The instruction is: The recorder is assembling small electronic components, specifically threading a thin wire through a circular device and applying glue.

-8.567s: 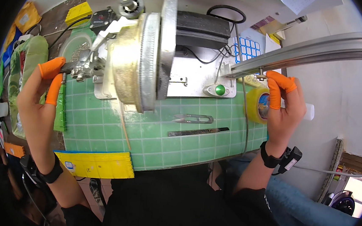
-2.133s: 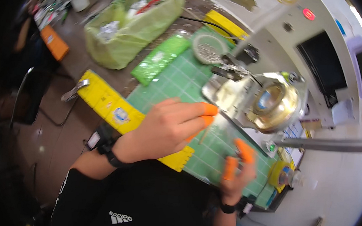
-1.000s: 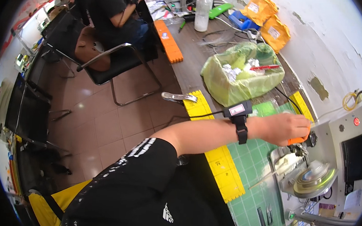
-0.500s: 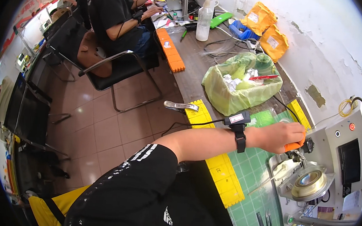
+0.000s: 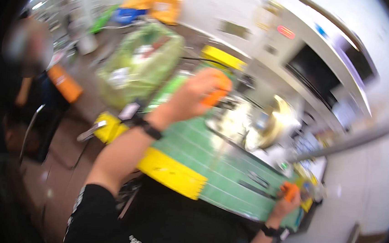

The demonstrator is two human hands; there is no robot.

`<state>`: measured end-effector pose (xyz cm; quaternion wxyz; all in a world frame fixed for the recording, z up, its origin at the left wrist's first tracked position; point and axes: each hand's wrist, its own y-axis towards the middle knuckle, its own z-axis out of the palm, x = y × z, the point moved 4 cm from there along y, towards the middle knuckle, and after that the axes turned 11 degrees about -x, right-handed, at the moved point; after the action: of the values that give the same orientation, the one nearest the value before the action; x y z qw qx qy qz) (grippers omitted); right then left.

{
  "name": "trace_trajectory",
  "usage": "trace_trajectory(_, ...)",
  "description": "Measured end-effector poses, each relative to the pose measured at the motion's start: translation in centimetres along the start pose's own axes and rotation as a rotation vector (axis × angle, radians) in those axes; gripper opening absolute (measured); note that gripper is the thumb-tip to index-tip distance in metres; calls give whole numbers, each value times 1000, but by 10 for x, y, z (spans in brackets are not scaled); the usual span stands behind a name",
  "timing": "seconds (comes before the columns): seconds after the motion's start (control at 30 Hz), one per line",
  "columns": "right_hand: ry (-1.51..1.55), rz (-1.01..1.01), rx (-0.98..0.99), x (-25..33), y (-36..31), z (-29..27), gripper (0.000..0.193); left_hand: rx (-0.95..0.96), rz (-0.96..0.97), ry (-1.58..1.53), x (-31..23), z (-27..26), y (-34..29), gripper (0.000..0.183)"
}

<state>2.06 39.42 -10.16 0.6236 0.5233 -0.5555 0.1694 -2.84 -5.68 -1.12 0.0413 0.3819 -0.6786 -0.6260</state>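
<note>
My left hand is over the far part of the green cutting mat, beside the grey-white machine. Its fingers look curled, with orange coverings that seem to be finger cots; what they hold, if anything, is hidden. Just right of it are a dark knob and a shiny metal plate. My right hand is low at the mat's right end, also with orange on its fingers, too smeared to read. Nearest to it lie tweezers and a thin dark strip. A roll of clear yellowish tape sits on the machine.
A green bag-lined bin with white scraps stands at the left. Yellow strips edge the mat. A grey arm crosses at the right. Orange packets and a blue tray lie at the back.
The view has swung right, so the bench shifts left and my right hand comes fully into sight. My left hand stays by the machine. The picture is now blurred.
</note>
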Motion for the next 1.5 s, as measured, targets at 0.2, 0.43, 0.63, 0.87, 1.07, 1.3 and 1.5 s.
trace_trajectory(0.2, -25, -16, 72, 5, 14, -2, 31, 74, 17, 163, -3, 6, 9, 18)
trace_trajectory(0.43, 100, -31, 38, 19, 15, -18, 28, 64, 14, 180, -10, 17, 5, 16)
trace_trajectory(0.63, 237, -205, 138, 130, 18, -27, 23, 87, -5, 167, -4, 13, -3, 14)
trace_trajectory(0.87, 921, -117, 707, 217, 36, -34, 27, 76, -72, 135, -3, 9, -4, 14)
trace_trajectory(1.07, 1106, -298, 793, 209, 18, -53, 37, 61, -119, 51, 2, 22, -9, 15)
trace_trajectory(1.3, 578, 40, 988, 237, 32, -73, 46, 57, -155, 74, 0, 24, -7, 14)
trace_trajectory(1.5, 319, 231, 994, 240, 31, -76, 50, 49, -154, 49, 11, 24, -5, 14)
